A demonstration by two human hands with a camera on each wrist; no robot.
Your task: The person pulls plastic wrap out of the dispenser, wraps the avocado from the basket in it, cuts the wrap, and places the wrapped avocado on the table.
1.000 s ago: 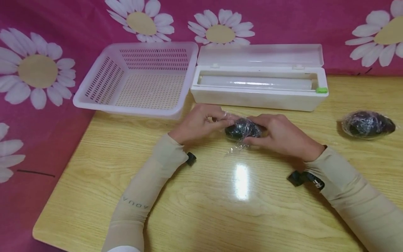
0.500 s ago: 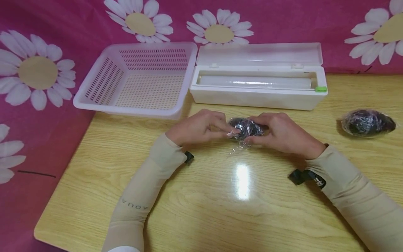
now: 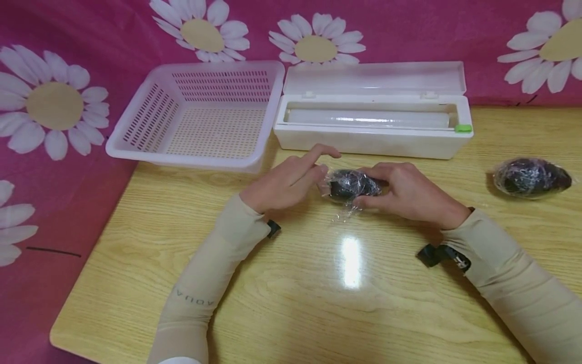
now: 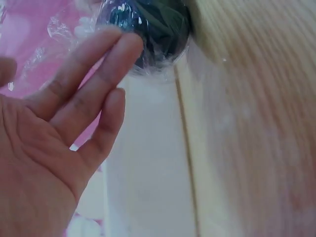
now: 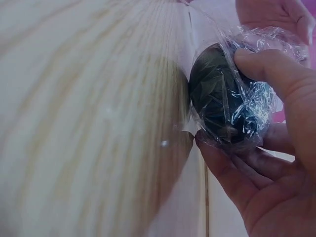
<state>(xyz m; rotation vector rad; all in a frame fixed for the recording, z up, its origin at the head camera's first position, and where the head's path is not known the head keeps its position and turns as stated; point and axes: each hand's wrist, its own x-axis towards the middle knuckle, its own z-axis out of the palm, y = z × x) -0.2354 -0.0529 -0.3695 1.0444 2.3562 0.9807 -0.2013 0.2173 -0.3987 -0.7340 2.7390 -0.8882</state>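
Note:
A dark avocado (image 3: 347,184) wrapped in cling film lies on the table in the middle of the head view, a loose tail of film trailing toward the front. My right hand (image 3: 404,194) holds its right end, thumb on the near side and fingers on the far side. At the left end is my left hand (image 3: 291,182), index finger raised and other fingers extended, fingertips right at the film. The left wrist view shows that palm (image 4: 39,148) with its fingers fairly straight. In the right wrist view, crinkled film (image 5: 256,98) covers the dark green skin.
Another wrapped avocado (image 3: 531,178) lies at the right. Behind the hands stands a white cling film box (image 3: 373,141), lid up, film roll (image 3: 368,119) inside and a green tab (image 3: 464,128). To its left sits a white plastic basket (image 3: 200,161). Flowered pink cloth hangs behind the table.
My left hand first worked at the film's left end, then reached over the avocado's top, and is now drawn back left with its index finger lifted. The right hand keeps its hold.

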